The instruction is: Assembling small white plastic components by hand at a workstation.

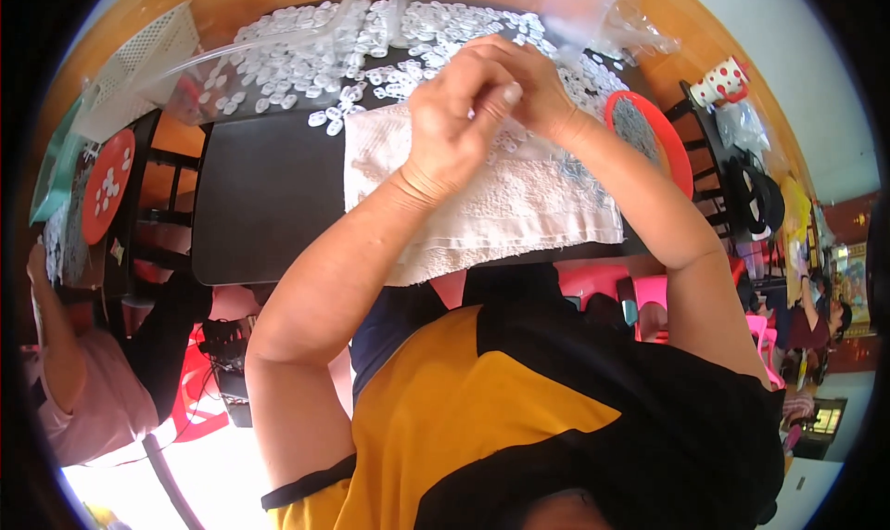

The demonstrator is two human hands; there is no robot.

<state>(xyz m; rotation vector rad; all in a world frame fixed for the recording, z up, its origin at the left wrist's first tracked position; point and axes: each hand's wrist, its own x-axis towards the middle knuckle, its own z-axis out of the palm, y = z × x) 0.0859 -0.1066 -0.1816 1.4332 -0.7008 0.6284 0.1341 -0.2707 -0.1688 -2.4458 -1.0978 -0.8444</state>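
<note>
My left hand (451, 122) and my right hand (530, 77) meet over the pale towel (501, 210) on the dark table. The fingers of both hands are curled and pressed together. Whatever lies between them is hidden behind my left hand. A wide spread of small white oval plastic pieces (297, 52) covers the far half of the table, just beyond my hands. Beside my right forearm, a red dish (680, 154) holds a heap of small grey pieces (636, 129). More grey bits (577, 166) lie on the towel near my right wrist.
Clear plastic bags (579, 11) lie at the far edge among the white pieces. On the left stand a white perforated basket (139, 62), a green tray (57, 164) and another red dish (119, 164). A person in pink (97, 395) sits there. A spotted cup (718, 80) stands at right.
</note>
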